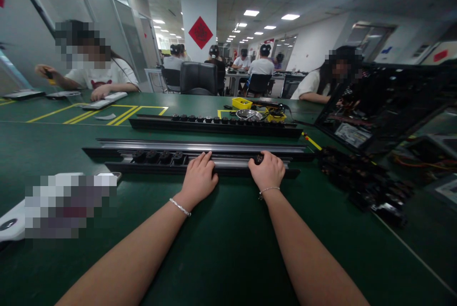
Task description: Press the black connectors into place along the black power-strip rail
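A long black rail [232, 164] with a shiny metal channel lies crosswise in front of me. Several black round-faced socket modules [164, 157] sit in a row toward its left end. My left hand [200, 176] grips the rail just right of those modules, its fingers over the channel and the thumb on the near side. Toward the rail's right end, my right hand [268, 172] is closed on a black round socket module [258, 159], partly hidden by the fingers. Whether that module is seated in the channel, I cannot tell.
Behind lies another black rail [200, 146], then one bearing several modules [214, 125]. A pile of black modules [364, 180] is at right, near a dark open case [385, 106]. Yellow trays [242, 103] and a metal dish [249, 115] stand farther back. Co-workers sit across the table.
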The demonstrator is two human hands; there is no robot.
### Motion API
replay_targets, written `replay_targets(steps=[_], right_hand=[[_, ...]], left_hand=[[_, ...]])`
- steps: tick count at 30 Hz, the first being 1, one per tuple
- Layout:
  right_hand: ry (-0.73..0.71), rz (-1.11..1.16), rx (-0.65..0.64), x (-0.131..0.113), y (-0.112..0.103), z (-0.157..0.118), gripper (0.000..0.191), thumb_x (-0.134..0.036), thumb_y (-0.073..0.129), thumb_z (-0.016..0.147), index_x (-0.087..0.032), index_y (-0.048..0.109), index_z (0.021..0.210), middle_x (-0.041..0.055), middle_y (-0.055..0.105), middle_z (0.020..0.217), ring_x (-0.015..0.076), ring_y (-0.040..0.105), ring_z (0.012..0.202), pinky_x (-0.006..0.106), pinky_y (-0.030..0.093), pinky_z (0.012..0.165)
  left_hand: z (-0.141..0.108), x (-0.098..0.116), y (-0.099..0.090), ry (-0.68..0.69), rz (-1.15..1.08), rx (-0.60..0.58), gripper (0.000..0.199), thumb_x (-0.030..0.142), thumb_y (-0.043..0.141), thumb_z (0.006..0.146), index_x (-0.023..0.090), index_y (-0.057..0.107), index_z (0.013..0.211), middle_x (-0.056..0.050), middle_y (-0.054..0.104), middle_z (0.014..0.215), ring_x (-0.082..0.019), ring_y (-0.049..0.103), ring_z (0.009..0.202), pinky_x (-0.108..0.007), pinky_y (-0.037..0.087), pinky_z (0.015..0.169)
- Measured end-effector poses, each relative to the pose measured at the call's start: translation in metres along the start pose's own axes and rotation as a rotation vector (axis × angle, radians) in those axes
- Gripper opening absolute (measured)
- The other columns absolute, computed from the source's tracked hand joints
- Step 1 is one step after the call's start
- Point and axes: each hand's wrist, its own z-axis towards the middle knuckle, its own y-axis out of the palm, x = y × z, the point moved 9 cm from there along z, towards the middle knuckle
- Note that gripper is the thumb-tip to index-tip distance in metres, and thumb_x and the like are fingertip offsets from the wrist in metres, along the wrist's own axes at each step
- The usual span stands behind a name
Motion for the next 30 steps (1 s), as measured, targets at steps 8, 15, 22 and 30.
replay_targets(steps=[8,15,22,30], right_hand=[[-0.019,-0.022,-0.034,0.0001,-0.0012,0.0024,0.040,-0.036,0.053,0.074,-0.015,0.060,0.108,0.0137,0.061,0.112,0.0295,0.045,0.112,0.043,0.030,0.095],[-0.020,-0.024,-0.044,-0.0001,-0.0004,0.0023,0.041,-0.036,0.052,0.075,-0.015,0.059,0.109,0.0134,0.061,0.113,0.0291,0.044,0.113,0.043,0.030,0.096],[-0.005,-0.024,-0.062,0.0007,-0.0003,0.0043,0.039,-0.034,0.051,0.075,-0.017,0.059,0.110,0.0128,0.061,0.113,0.0285,0.045,0.112,0.042,0.031,0.094],[-0.010,-0.041,-0.037,0.0072,-0.0016,0.0082,0.042,-0.036,0.051,0.074,-0.016,0.058,0.110,0.0125,0.062,0.110,0.0287,0.047,0.109,0.041,0.030,0.094]], left_hand=[[0.0001,0.0002,0.0002,-0.001,0.013,0.001,0.025,0.029,0.049,0.080,0.019,0.060,0.100,-0.009,0.045,0.140,-0.026,0.039,0.130,-0.043,0.033,0.104],[-0.0001,-0.0006,0.0009,-0.007,0.013,-0.003,0.026,0.029,0.048,0.080,0.019,0.060,0.102,-0.008,0.044,0.141,-0.025,0.037,0.132,-0.042,0.033,0.104],[0.0002,-0.0013,-0.0006,-0.024,-0.035,-0.011,0.025,0.028,0.048,0.080,0.020,0.061,0.100,-0.008,0.045,0.141,-0.025,0.037,0.132,-0.044,0.032,0.105],[0.0004,-0.0010,-0.0006,-0.027,-0.026,-0.020,0.024,0.028,0.049,0.080,0.020,0.061,0.099,-0.008,0.044,0.141,-0.025,0.037,0.132,-0.043,0.033,0.104]])
